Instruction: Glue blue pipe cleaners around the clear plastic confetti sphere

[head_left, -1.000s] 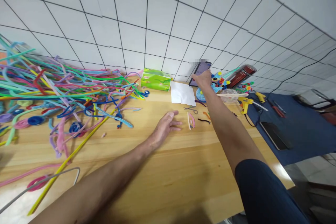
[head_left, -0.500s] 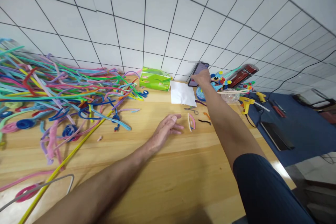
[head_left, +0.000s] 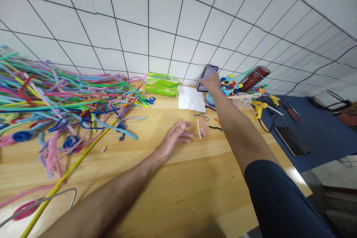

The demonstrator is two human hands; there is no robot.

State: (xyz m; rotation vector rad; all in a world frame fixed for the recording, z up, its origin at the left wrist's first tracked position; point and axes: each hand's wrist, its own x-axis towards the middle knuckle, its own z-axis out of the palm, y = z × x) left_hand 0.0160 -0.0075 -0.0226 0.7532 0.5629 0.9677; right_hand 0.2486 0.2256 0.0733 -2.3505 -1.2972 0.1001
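Note:
My right hand (head_left: pixel 212 82) reaches to a phone (head_left: pixel 208 72) that leans upright against the tiled wall. A finger stretches across its lit screen; the other fingers are partly hidden behind the hand. My left hand (head_left: pixel 175 137) is open just above the wooden table, palm turned inward and fingers apart, with nothing in it. Just right of its fingertips lie a pink and cream fuzzy pipe cleaner piece (head_left: pixel 202 129) and a short black pipe cleaner (head_left: pixel 215 128). Small scissors (head_left: pixel 201 116) lie beyond them, near a white paper sheet (head_left: pixel 191 98).
A large heap of coloured pipe cleaners (head_left: pixel 69 93) covers the left side. A green tissue pack (head_left: pixel 161 84) stands by the wall. Right of the phone are a dark red bottle (head_left: pixel 255 78) and a yellow glue gun (head_left: pixel 260 109). A dark tablet-like slab (head_left: pixel 291 141) lies on blue cloth.
The view has shifted slightly, so everything sits a little further left. My right hand stays at the phone, and my left hand keeps its open pose.

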